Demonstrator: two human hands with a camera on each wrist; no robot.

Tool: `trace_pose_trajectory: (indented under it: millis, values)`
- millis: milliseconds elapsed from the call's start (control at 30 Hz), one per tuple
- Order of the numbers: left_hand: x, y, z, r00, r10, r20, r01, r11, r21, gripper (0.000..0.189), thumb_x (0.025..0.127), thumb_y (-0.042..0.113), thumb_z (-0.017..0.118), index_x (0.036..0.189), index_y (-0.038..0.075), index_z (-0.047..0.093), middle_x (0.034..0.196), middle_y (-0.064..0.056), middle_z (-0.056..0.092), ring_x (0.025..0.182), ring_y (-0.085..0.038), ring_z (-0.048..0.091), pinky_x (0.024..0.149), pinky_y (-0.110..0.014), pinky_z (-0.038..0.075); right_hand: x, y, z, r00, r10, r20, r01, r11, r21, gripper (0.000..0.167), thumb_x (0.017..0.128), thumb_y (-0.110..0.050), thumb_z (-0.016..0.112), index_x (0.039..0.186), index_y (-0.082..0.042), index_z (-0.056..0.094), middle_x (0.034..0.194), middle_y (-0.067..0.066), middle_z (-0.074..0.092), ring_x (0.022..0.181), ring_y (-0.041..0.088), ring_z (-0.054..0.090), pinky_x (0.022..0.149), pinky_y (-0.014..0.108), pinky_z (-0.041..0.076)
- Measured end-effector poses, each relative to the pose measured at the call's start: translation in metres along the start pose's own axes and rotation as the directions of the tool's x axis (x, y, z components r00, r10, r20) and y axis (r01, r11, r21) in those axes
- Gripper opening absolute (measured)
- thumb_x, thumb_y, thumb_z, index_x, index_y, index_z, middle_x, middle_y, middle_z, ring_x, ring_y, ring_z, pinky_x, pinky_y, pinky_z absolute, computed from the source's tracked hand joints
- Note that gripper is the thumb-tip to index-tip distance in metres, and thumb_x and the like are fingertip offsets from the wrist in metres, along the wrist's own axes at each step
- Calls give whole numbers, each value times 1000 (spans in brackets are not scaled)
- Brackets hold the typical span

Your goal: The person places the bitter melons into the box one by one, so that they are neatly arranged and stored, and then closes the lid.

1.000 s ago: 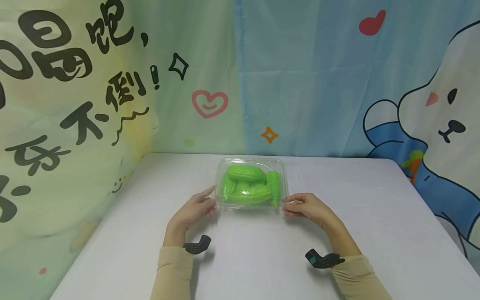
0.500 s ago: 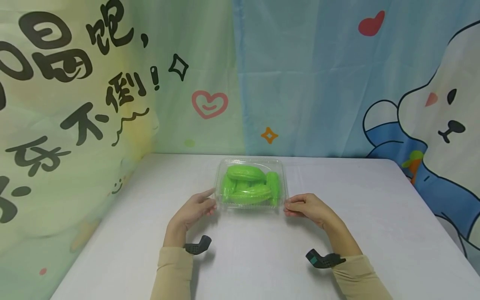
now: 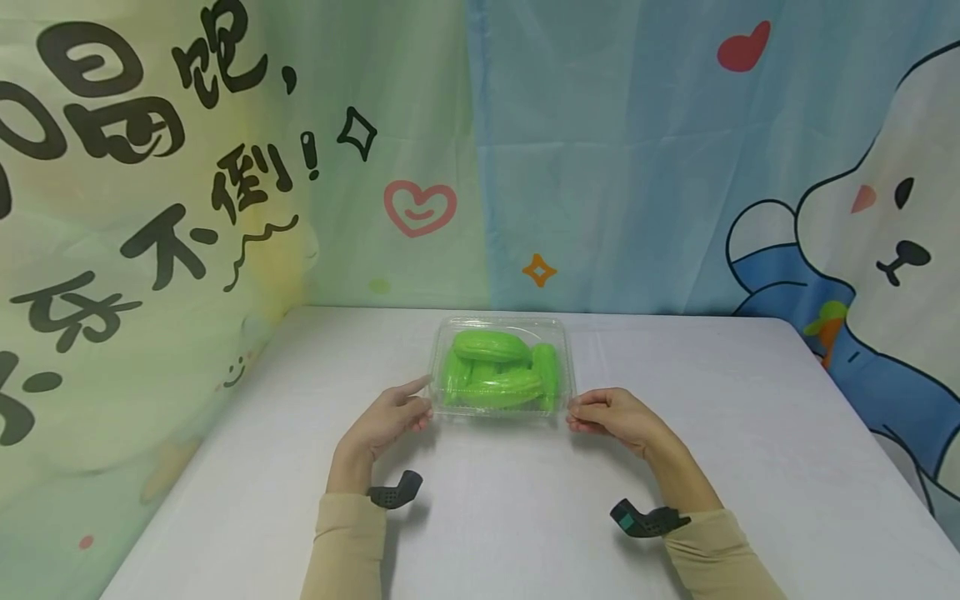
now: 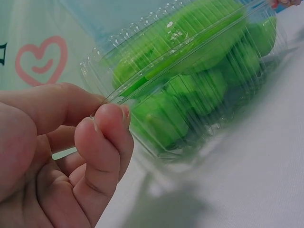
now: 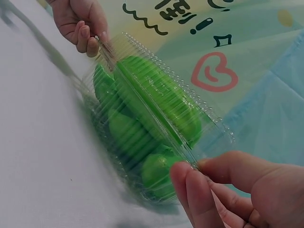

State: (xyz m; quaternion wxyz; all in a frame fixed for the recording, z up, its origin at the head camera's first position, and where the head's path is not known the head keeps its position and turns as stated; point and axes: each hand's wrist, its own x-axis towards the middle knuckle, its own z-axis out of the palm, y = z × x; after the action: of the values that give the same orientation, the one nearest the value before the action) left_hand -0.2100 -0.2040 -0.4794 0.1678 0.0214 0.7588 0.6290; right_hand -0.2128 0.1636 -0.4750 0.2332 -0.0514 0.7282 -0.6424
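Note:
A clear plastic clamshell box [image 3: 487, 412] with its lid down sits toward the back of the table. Inside lie several bright green, long, ridged vegetables [image 3: 498, 387], with others partly hidden beneath. My left hand [image 3: 384, 421] pinches the flange at the box's front left corner. In the left wrist view, the thumb and fingertips of the left hand [image 4: 61, 152] meet on the thin rim [image 4: 166, 71]. At the front right corner my right hand [image 3: 615, 418] pinches the same flange. The right wrist view has the right hand's [image 5: 237, 190] fingertips closed on the rim's end.
A white cloth covers the table [image 3: 510, 517]. Behind it hangs a printed curtain [image 3: 600, 167] with hearts, lettering and a white bear. Each wrist wears a black camera mount, one left [image 3: 397, 490] and one right [image 3: 647, 518].

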Motion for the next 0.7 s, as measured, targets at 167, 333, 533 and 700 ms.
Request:
trace_pose_trajectory:
  millis: [167,333,533,700]
  values:
    - [-2,2,-2,999,12,33,-12,1000,-3,58,93,11,53,147,6,33,75,-1,57,69,-11,53,68,-24,49,0,-1,2,1000,9,-12,-9,1000,-6,35,93,-7,58,116,17,48,90,5,68,81,7,67,76,19,57]
    - [-1,-2,-3,999,20,38,-20,1000,-1,57,93,11,53,147,7,34,74,-1,58,68,-11,53,66,-22,49,0,-1,1,1000,7,-3,-7,1000,-8,39,93,-10,59,118,17,48,90,4,69,81,7,68,75,19,57]
    - [-1,-2,-4,1000,10,23,-10,1000,-24,57,92,11,56,146,9,36,75,-1,59,67,-10,54,66,-22,49,-2,0,-3,1000,1,32,-1,1000,-19,48,94,-15,57,128,17,44,97,7,70,84,7,69,78,20,57]
    - [-2,0,-4,1000,-5,7,6,1000,-26,56,92,12,57,145,12,39,79,-4,62,67,-9,55,66,-22,49,-4,-1,-5,998,-2,69,2,1000,-7,54,95,-17,57,135,16,39,106,14,69,87,8,69,81,22,57]
